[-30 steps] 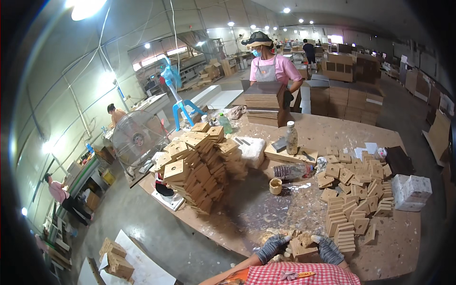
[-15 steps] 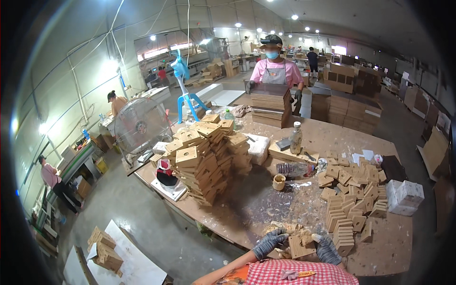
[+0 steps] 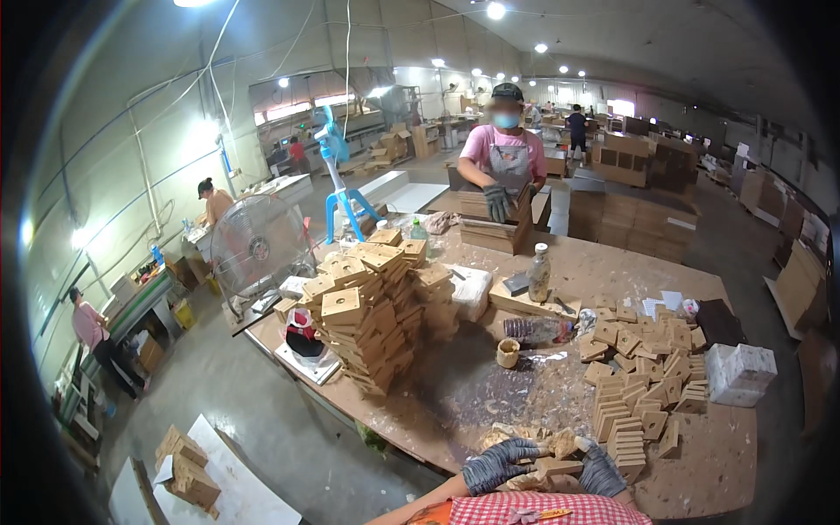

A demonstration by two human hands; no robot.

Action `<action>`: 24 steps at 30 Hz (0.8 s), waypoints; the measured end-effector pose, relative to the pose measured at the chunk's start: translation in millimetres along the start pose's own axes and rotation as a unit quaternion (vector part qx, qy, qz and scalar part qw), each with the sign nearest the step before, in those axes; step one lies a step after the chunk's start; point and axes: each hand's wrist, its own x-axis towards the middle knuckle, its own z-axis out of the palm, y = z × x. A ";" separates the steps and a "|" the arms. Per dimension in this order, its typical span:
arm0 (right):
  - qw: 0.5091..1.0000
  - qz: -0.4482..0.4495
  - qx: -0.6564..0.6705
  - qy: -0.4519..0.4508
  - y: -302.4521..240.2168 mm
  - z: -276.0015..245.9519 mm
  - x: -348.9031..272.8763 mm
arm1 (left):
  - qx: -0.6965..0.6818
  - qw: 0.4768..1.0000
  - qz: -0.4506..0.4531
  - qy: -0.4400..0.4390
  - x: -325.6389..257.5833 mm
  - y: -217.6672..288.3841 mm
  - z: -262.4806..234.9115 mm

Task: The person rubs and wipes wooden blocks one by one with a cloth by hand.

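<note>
Both my hands are at the table's near edge, with grey striped coverings over the wrists. My left hand grips the left side of a small square wooden block. My right hand holds the same block from the right, its fingers bent over the edge. The block is tilted, so mostly its edge shows. Crumpled yellowish material, perhaps a cloth, lies just beyond the fingers. To the right of my right hand stand rows of similar wooden blocks.
A tall stack of blocks with holes rises at the left. Mid-table are a small tub, a lying plastic bottle and an upright bottle. Across the table, a co-worker handles a stack of brown panels. A fan stands left.
The block in my hands has tipped from showing its broad face to showing its edge. Across the table, the co-worker has leaned in and put a gloved hand on the panel stack.
</note>
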 end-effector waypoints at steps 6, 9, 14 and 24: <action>0.995 0.071 0.072 -0.002 -1.2 -8.6 10.8 | 0.025 1.000 0.005 -0.003 -1.2 -16.4 9.2; 0.986 0.109 0.122 0.011 -1.8 -17.7 13.7 | 0.042 0.999 0.015 -0.024 6.2 -15.6 11.5; 0.971 0.153 0.183 0.020 -2.2 -28.8 18.7 | -0.002 0.999 -0.026 -0.035 16.0 -16.0 15.6; 0.968 0.157 0.186 -0.066 -0.2 -31.3 31.8 | 0.026 0.997 -0.031 -0.072 36.4 -29.8 23.0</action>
